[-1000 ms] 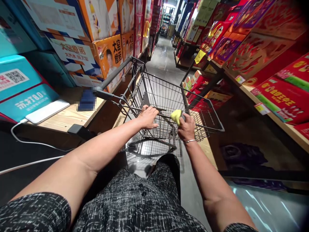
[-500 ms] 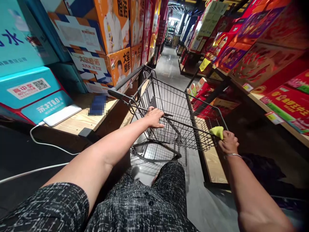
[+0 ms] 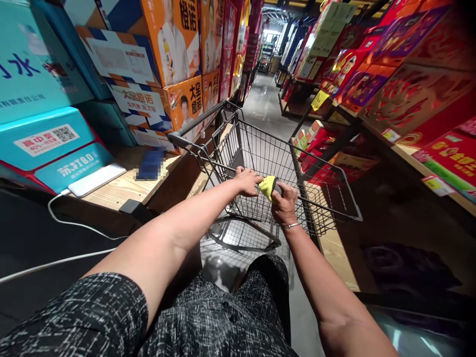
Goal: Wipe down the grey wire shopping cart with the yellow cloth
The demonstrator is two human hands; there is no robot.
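A dark wire shopping cart (image 3: 260, 148) stands across the aisle, its padded handle to the left. My left hand (image 3: 247, 181) rests on the cart's near top rail, its fingers spread and nothing seen in them. Just right of it, my right hand (image 3: 284, 202) is closed round a yellow cloth (image 3: 268, 188) with a dark edge, holding it at the same rail. The fingertips of my left hand almost meet the cloth. A thin bracelet circles my right wrist.
On the left, a wooden shelf (image 3: 111, 194) bears a white device (image 3: 97, 179) with a cable, a blurred blue item (image 3: 150, 163) and stacked orange cartons (image 3: 182, 106). Red gift boxes (image 3: 451, 161) fill shelves on the right. The aisle floor (image 3: 262, 99) runs ahead.
My right hand has moved left along the rail with the yellow cloth, from the cart's far right end to beside my left hand. My left hand has barely shifted.
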